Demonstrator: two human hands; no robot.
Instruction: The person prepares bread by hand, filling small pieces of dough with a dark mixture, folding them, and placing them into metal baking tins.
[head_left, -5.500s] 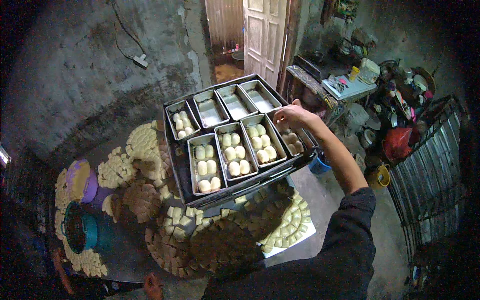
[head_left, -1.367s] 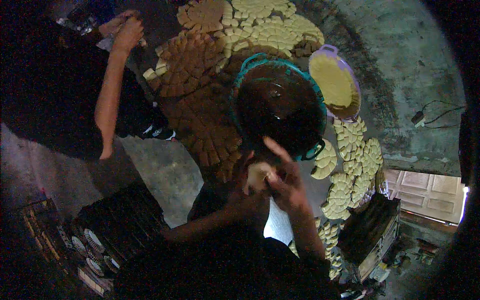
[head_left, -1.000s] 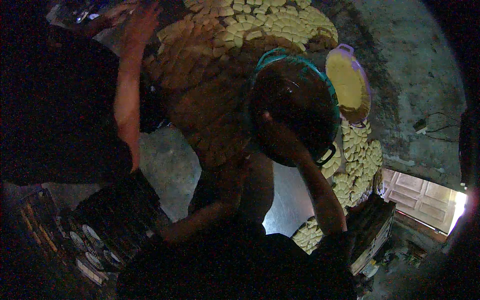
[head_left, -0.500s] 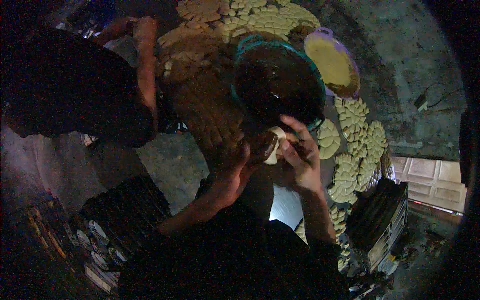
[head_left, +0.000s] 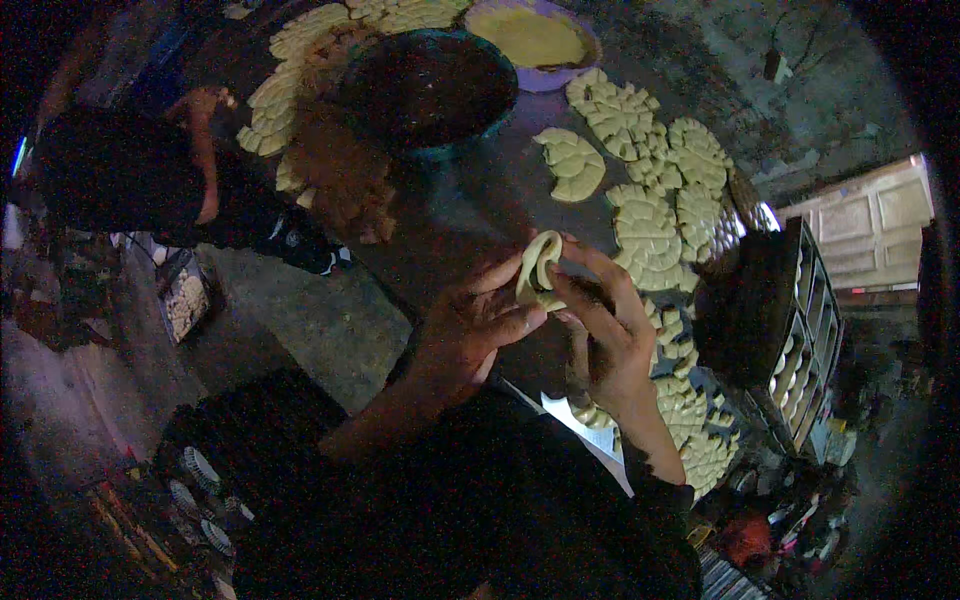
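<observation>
My left hand (head_left: 470, 325) and my right hand (head_left: 615, 340) meet at the centre, fingers closed round a pale, folded loop of dough (head_left: 541, 252), its middle dark. Just beyond them, the dark worktable (head_left: 470, 210) holds flattened pale dough cut into pieces (head_left: 645, 240), with a separate rounded patch (head_left: 568, 165). A patch of brown pieces (head_left: 350, 200) lies at the left. At the back are a teal basin (head_left: 440, 152) with dark brown contents and a purple basin (head_left: 560, 80) with yellow contents.
A co-worker in dark clothes (head_left: 120, 170) stands at the table's left, a hand raised. A tray of small pale balls (head_left: 182, 310) sits behind them. Dark metal pans (head_left: 760, 300) are stacked at the right, below a panelled door (head_left: 855, 225). A dark stack (head_left: 260, 400) stands lower left.
Since half a second ago my left hand has come up onto the dough, now held as an upright loop by both hands. The view has shifted, putting the basins farther up and left.
</observation>
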